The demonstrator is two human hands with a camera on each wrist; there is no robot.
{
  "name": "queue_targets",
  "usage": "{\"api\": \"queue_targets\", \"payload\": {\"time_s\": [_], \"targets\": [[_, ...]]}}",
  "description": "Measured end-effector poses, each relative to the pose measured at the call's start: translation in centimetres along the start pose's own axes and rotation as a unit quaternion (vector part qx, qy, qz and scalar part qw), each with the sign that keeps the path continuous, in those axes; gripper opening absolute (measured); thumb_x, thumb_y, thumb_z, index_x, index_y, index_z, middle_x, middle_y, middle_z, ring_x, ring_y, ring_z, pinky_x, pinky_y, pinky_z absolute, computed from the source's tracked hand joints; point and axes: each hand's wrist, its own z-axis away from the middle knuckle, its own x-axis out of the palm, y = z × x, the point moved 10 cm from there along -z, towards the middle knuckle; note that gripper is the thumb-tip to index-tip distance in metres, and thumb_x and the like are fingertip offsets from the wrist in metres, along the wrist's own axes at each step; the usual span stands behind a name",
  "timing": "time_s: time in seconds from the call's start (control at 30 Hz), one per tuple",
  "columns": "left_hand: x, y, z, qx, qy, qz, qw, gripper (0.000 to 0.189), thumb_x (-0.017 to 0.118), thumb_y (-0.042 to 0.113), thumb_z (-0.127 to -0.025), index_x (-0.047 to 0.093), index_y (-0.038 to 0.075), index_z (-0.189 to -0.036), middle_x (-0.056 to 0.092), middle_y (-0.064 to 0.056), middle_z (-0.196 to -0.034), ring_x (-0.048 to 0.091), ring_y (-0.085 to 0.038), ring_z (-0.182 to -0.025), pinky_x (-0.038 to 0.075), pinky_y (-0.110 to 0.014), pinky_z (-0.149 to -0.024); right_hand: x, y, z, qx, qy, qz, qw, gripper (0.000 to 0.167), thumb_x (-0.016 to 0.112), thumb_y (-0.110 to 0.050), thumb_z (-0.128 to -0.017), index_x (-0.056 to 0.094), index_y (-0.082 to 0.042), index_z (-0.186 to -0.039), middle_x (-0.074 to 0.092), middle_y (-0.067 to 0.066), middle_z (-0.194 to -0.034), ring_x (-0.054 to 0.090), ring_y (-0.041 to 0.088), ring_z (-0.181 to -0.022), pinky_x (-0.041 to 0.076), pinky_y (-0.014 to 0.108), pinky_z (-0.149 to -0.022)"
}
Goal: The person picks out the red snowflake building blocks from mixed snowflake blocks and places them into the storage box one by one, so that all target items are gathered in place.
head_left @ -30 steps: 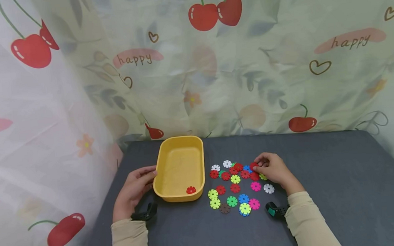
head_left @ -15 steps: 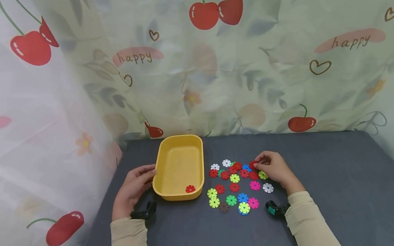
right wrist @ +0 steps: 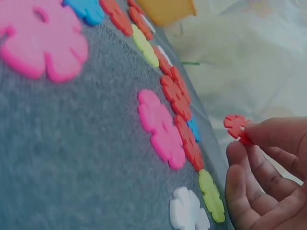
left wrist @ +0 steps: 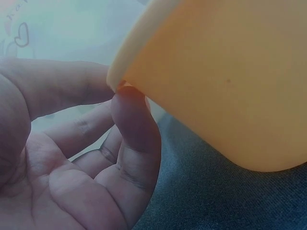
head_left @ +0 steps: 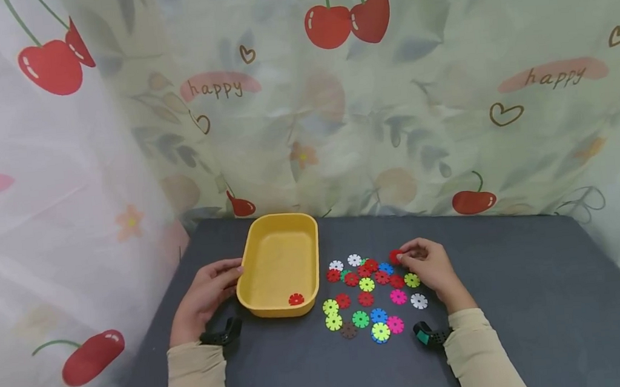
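Note:
A yellow plastic tub (head_left: pixel 282 311) stands left of centre, and a red snowflake disc (head_left: pixel 296 299) lies inside near its front end. My left hand (head_left: pixel 206 293) grips its left side; the left wrist view shows the thumb and a bent finger at the rim (left wrist: pixel 132 48). To the right, my right hand (head_left: pixel 430 267) pinches another red snowflake disc (right wrist: pixel 235 125) between thumb and fingers, held above the cloth in the right wrist view. Below that hand are a yellow-green disc (right wrist: pixel 211 196) and a white disc (right wrist: pixel 186 211).
Several snowflake discs in red, green, blue, pink, white and brown (head_left: pixel 348 329) lie scattered between the tub and my right hand, some overlapping. The dark cloth-covered table (head_left: pixel 519 286) ends at a printed curtain (head_left: pixel 392 120) behind and at the left.
My right hand has raised the pinched red disc slightly away from the other discs. My left hand keeps its place at the tub, and the head view has shifted a little.

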Motion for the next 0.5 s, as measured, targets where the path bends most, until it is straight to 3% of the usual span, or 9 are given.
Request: {"api": "queue_targets", "payload": {"time_s": [0.27,0.5], "targets": [[0.0,0.2,-0.1,0.004,-0.007,0.001,1.0,0.054,0.066,0.027,-0.107,0.053,-0.002,-0.152,0.063,-0.021,-0.144,0.069,-0.014,-0.108,0.06,-0.024,-0.09,0.3,-0.4,0.1,0.008,0.007,-0.066,0.9977,0.03,0.073,-0.017,-0.102,0.067,0.002,-0.125,0.073,0.018,-0.109,0.075,0.017,-0.093,0.062,0.025,-0.081],[0.0,-0.1,-0.2,0.001,-0.005,0.01,0.9999,0.054,0.066,0.025,-0.107,0.053,-0.002,-0.152,0.062,-0.022,-0.144,0.069,-0.015,-0.108,0.06,-0.024,-0.09,2.1,-1.9,0.5,-0.005,-0.014,-0.086,0.9962,0.03,0.073,-0.02,-0.102,0.068,0.0,-0.124,0.071,0.014,-0.106,0.076,0.025,-0.097,0.063,0.029,-0.084]]}}
